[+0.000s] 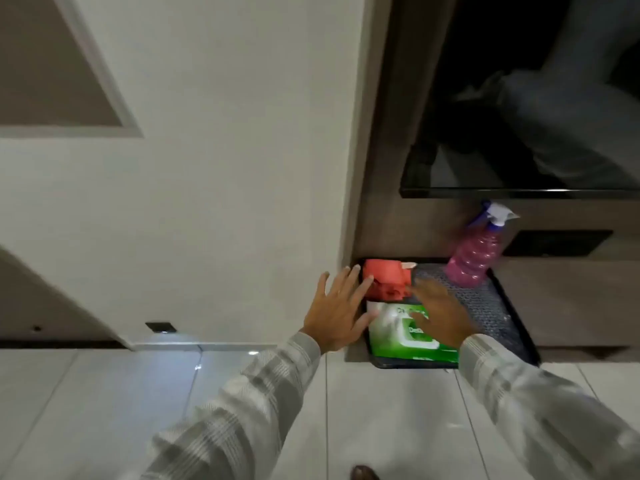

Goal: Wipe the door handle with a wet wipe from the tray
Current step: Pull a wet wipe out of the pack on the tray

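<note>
Black tray [509, 306] on the floor against the cabinet: pink spray bottle [474, 258] at far corner, red cloth [388, 280] far left. Green wipes pack [394, 336] near left, long axis running away from the camera. Left hand [341, 313] splayed at tray edge, fingers [363, 284] over the cloth, contact unclear. Right hand [440, 315] blurred, open over the pack, holding nothing.
</note>
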